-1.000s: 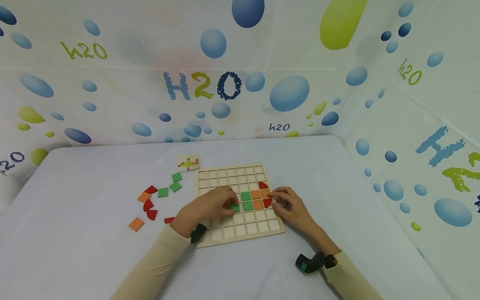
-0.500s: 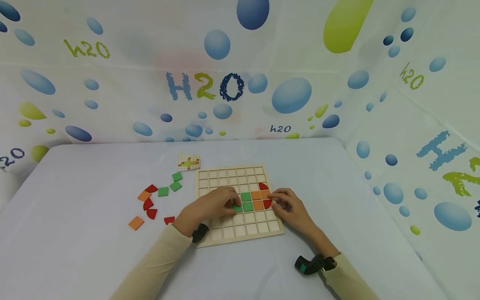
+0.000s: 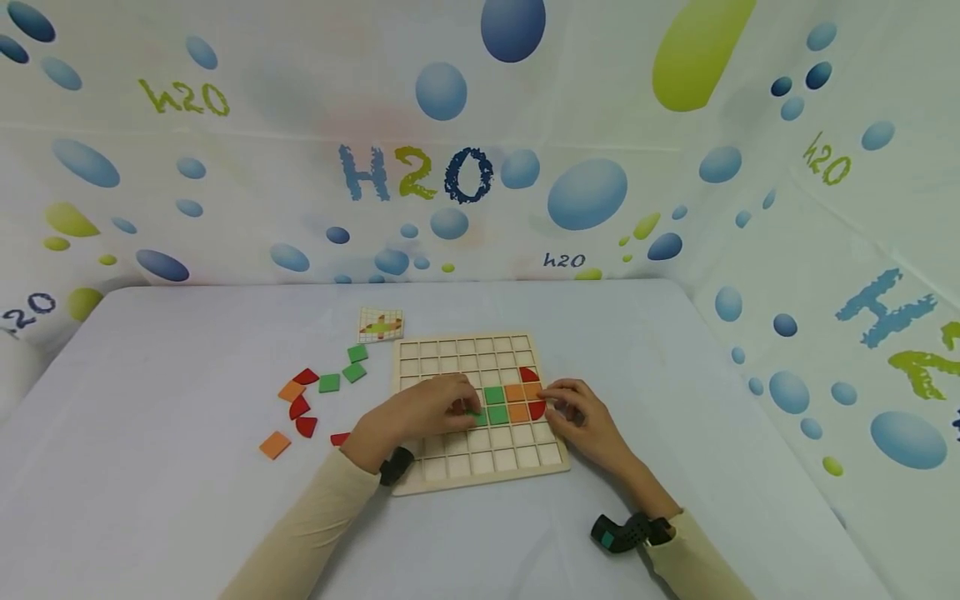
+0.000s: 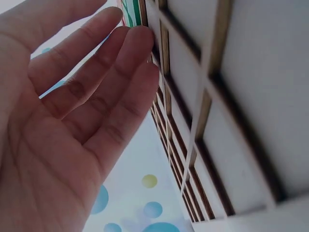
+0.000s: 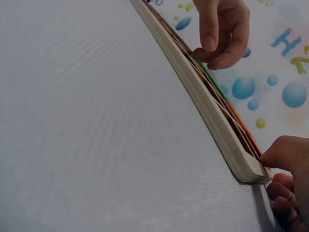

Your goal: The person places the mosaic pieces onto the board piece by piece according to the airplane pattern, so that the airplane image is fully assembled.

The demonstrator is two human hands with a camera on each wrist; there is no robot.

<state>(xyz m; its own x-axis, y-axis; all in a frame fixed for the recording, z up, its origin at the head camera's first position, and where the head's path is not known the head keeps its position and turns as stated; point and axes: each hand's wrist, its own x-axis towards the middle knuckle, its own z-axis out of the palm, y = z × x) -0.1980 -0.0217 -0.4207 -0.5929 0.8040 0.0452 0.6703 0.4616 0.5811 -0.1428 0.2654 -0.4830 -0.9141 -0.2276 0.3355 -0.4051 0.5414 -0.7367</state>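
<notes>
A wooden grid board (image 3: 480, 477) lies on the table. Set in its cells are green squares (image 3: 494, 395), orange squares (image 3: 518, 412) and red quarter-round tiles (image 3: 528, 375). My left hand (image 3: 431, 408) reaches over the board from the left, its fingertips on a green square (image 3: 480, 420) they partly cover. In the left wrist view those fingers (image 4: 120, 89) are nearly straight, close to the grid. My right hand (image 3: 588, 421) holds the board's right edge; in the right wrist view its thumb (image 5: 280, 153) touches the board's rim, with the other fingers curled beside it.
Left of the board lie loose green squares (image 3: 329, 382), red quarter-rounds (image 3: 306, 427) and orange squares (image 3: 275, 445). A small pattern card (image 3: 381, 325) stands behind the board's far left corner. A patterned cloth (image 3: 300, 167) rises behind the table.
The green square under my left fingers has slid slightly right, closer to the green square beside it, and the fingers cover more of it. My right hand has stayed at the edge.
</notes>
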